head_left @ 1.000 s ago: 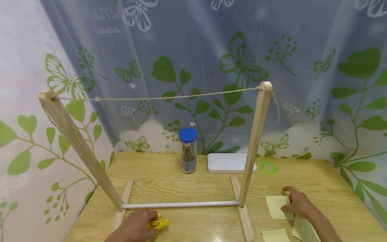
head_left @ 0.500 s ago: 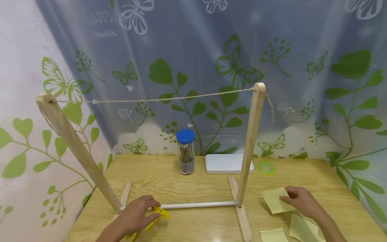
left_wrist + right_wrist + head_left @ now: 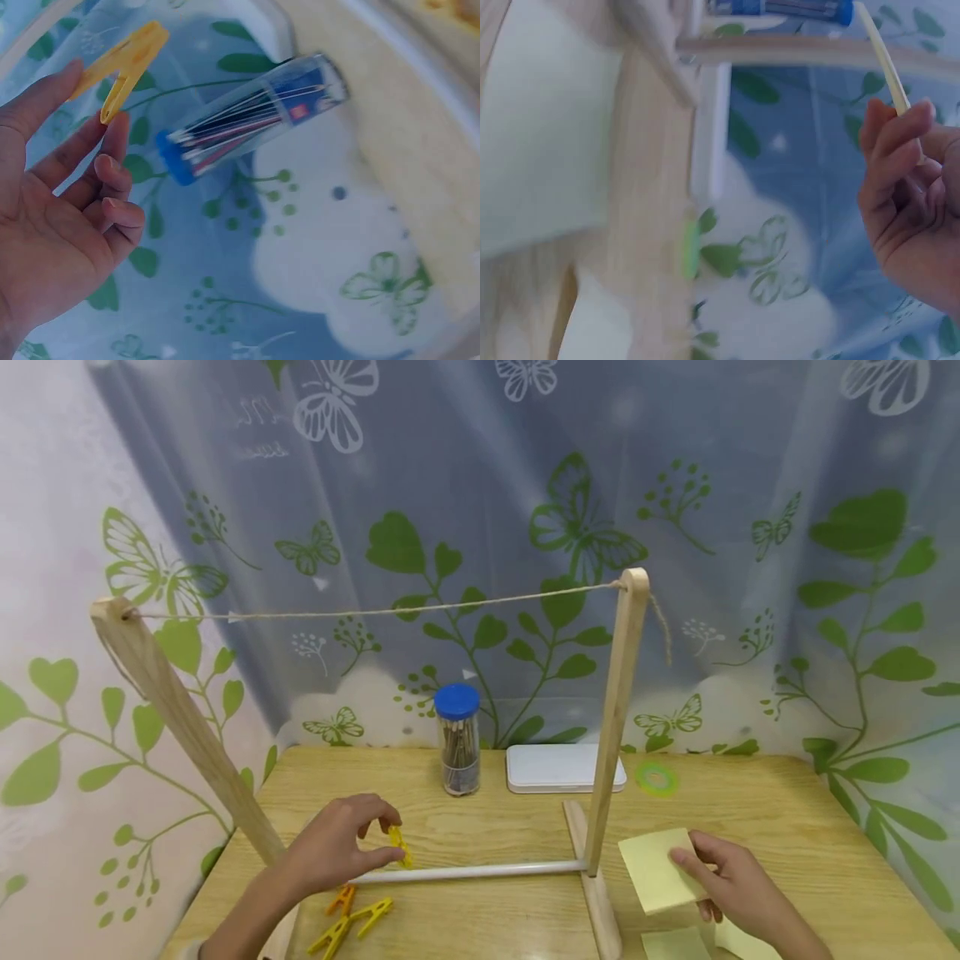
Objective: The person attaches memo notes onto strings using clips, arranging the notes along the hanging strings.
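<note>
My left hand [image 3: 337, 847] pinches a yellow clothespin [image 3: 401, 847] between thumb and fingers, raised just above the white crossbar [image 3: 480, 871]. In the left wrist view the clothespin [image 3: 135, 56] is held by the ends of its two legs. Below that hand, several more lie on the table, among them a yellow clothespin [image 3: 372, 916] and an orange clothespin [image 3: 341, 900]. My right hand [image 3: 738, 885] holds a square yellow paper note [image 3: 658, 870] by its right side. Seen edge-on in the right wrist view, the note [image 3: 885, 64] is thin. Other yellow notes [image 3: 675, 945] lie beneath.
A wooden stand with a left post [image 3: 187, 727] and a right post [image 3: 619, 718] carries a taut string [image 3: 420, 608]. Behind it are a blue-lidded jar [image 3: 459, 743] of thin sticks, a white case [image 3: 551, 768] and a green ring [image 3: 656, 778]. A patterned curtain [image 3: 450, 443] hangs behind.
My left hand has picked a clothespin off the table and lifted it up and slightly right. My right hand has raised the note from the table and moved it left.
</note>
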Demonstrator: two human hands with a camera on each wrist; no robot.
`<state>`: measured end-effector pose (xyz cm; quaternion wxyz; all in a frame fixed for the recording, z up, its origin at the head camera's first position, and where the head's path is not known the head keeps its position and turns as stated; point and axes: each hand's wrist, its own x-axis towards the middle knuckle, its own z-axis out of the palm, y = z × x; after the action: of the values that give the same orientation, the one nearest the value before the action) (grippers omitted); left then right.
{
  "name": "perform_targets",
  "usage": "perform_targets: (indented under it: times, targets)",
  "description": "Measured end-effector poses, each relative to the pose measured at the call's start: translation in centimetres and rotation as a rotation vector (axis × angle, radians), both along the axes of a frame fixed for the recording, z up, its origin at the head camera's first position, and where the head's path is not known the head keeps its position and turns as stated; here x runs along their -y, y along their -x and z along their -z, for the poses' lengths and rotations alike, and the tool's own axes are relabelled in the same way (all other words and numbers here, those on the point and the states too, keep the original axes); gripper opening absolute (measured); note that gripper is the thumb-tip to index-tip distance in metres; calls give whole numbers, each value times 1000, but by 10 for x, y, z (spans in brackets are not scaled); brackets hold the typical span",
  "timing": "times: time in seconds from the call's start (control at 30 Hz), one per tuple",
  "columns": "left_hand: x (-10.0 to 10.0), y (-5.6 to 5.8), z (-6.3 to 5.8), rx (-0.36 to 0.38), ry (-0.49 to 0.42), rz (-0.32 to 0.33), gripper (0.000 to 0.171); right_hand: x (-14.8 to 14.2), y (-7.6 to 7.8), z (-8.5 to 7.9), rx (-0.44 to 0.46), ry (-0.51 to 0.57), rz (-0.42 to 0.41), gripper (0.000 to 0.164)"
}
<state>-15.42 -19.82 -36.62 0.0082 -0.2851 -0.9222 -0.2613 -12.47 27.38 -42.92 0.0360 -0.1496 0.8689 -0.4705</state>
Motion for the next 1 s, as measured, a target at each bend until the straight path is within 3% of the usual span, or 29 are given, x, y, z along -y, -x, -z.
perform_targets:
  times: [0.27,0.4,0.53,0.77,0.87,1.0]
  targets:
    - [-16,9,-38,-153,-35,45,24,43,-9,-17,-49,127,5,24]
    - [-26,11,-60,-229,-77,28,28,65,-8,-25,-80,199,-19,11]
    - [-39,12,-84,-298,-120,21,29,86,-3,-34,-143,286,-39,11]
    - [-65,12,-124,-263,-267,48,28,133,6,-55,-196,560,125,10]
    - [-76,11,-140,-273,-328,60,29,152,11,-64,-171,705,176,10]
    - [-90,10,-159,-307,-418,85,27,169,20,-77,-113,889,185,4]
